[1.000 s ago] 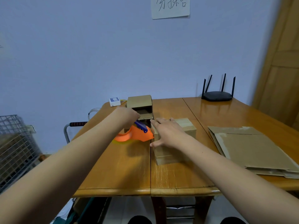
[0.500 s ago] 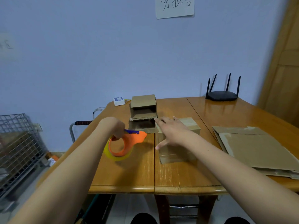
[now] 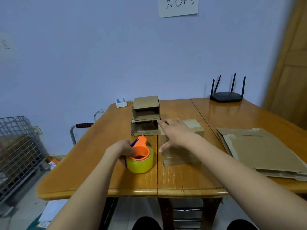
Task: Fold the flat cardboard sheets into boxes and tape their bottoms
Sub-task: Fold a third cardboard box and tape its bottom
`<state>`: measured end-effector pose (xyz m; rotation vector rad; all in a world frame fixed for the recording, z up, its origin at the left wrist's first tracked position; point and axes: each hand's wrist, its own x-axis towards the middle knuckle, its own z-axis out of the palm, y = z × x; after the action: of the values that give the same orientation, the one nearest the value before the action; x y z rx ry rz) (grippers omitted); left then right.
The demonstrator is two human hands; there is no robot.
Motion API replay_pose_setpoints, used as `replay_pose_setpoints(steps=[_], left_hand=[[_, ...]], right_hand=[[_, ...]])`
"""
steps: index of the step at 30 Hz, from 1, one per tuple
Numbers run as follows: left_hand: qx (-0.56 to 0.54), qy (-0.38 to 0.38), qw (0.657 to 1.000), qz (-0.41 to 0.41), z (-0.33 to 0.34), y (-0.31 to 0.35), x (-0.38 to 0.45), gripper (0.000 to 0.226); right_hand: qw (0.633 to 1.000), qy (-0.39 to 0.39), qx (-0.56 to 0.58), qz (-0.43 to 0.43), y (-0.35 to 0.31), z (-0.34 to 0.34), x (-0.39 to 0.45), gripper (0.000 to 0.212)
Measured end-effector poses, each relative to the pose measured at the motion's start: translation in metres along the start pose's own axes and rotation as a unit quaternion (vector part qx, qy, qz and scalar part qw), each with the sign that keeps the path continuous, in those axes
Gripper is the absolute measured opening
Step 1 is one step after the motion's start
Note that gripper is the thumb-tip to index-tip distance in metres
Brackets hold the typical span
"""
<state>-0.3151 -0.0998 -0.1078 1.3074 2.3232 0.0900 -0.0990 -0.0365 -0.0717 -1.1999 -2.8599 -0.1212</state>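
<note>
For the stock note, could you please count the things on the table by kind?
Folded boxes: 3
Flat cardboard stacks: 1
Tape dispensers: 1
Routers: 1
Small white boxes: 1
Total: 7

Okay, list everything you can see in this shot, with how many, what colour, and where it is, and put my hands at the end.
Table: one, wooden, centre.
Taped box: one, brown, mid-table under the right hand.
Open boxes: two, brown, stacked behind the tape.
Tape dispenser: one, orange with a yellow roll, left of the taped box.
Flat cardboard sheets: a stack, brown, right side of the table.
Router: one, black, far right corner.
Small device: one, white, far left edge.
Wire cage: one, grey, left on the floor.
Paper note: one, white, on the wall.
Left hand: grips the tape dispenser.
Right hand: rests flat on the taped box.
</note>
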Motion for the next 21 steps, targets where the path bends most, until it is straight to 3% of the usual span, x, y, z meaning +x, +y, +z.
replay_pose_setpoints(steps=[4, 8, 11, 13, 15, 17, 19, 21], left_hand=[[0.013, 0.049, 0.999, 0.017, 0.007, 0.002, 0.000, 0.031], [0.014, 0.034, 0.999, -0.002, 0.006, 0.008, -0.007, 0.029], [0.084, 0.062, 0.994, 0.015, -0.005, 0.020, -0.017, 0.020], [0.078, 0.139, 0.985, 0.068, -0.010, 0.033, -0.021, 0.022], [-0.064, 0.195, 0.966, 0.156, -0.008, 0.052, -0.029, 0.042], [-0.279, 0.156, 0.926, 0.203, 0.003, 0.074, -0.044, 0.061], [-0.424, 0.083, 0.881, 0.194, 0.018, 0.095, -0.052, 0.068], [-0.480, 0.045, 0.860, 0.168, 0.034, 0.110, -0.050, 0.070]], right_hand=[[1.000, 0.004, 0.003, -0.004, 0.001, 0.000, -0.001, 0.129], [0.999, -0.006, 0.035, -0.009, 0.004, -0.003, -0.003, 0.129], [0.986, 0.007, 0.169, 0.007, 0.006, -0.016, -0.005, 0.114], [0.945, 0.092, 0.310, 0.041, 0.010, -0.025, -0.010, 0.087], [0.887, 0.197, 0.406, 0.098, 0.019, -0.030, -0.019, 0.063], [0.856, 0.243, 0.422, 0.173, 0.034, -0.030, -0.027, 0.055], [0.845, 0.227, 0.420, 0.242, 0.046, -0.026, -0.034, 0.059], [0.831, 0.179, 0.444, 0.281, 0.050, -0.021, -0.041, 0.063]])
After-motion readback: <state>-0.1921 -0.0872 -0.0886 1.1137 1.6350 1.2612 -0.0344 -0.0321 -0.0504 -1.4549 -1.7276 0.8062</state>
